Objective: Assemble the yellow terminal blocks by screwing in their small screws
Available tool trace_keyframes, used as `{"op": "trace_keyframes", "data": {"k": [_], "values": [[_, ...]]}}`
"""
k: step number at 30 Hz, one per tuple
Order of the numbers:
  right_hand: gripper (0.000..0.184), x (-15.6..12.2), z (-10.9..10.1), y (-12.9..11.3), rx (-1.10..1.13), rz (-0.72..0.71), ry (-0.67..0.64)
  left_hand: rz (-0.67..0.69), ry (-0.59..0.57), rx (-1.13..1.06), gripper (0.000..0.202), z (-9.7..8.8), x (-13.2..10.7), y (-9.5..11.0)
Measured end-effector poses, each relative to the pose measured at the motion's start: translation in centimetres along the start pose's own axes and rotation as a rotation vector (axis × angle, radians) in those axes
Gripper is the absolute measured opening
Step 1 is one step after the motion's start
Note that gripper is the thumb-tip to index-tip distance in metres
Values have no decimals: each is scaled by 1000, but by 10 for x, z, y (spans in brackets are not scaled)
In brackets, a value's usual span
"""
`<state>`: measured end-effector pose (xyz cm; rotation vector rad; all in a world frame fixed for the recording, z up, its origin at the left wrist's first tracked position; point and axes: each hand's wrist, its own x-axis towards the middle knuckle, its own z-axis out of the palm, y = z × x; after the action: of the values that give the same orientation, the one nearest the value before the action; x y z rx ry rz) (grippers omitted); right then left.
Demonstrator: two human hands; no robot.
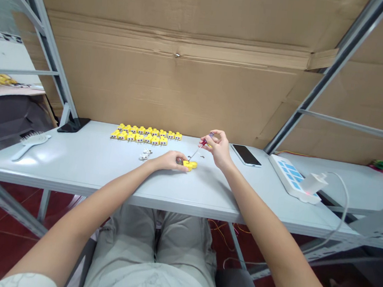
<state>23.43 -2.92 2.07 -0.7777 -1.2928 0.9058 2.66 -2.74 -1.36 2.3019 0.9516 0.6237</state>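
Observation:
My left hand [173, 161] is closed on a small yellow plastic piece [191, 165], which it steadies against the tabletop. A screwdriver [197, 151] with a reddish handle is pinched in the fingers of my right hand [219, 147]. Its thin shaft slants down to the left, and the tip meets the top of the yellow piece. A few tiny dark parts, perhaps screws [202, 156], lie just behind the piece. To the left of my left hand sits a little cluster of white and metal parts [145, 154].
Two rows of similar yellow pieces [140, 137] stand along the back of the table [100, 166]. A phone [246, 155] lies to the right, then a white power strip [293, 179] with a plugged-in charger [313, 183]. A hairbrush [31, 144] rests far left. Cardboard [169, 91] walls the back.

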Motion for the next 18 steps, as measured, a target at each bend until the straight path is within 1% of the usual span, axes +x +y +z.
{"op": "trace_keyframes", "data": {"k": [5,12,18], "values": [[49,-1,1,0,-4,4,-7,-3,1,1,60,0,0,1],[50,-2,1,1,7,28,-12,8,3,-7,57,0,0,0],[51,-2,1,2,-30,37,-13,8,7,-8,57,1,1,-2]]}}
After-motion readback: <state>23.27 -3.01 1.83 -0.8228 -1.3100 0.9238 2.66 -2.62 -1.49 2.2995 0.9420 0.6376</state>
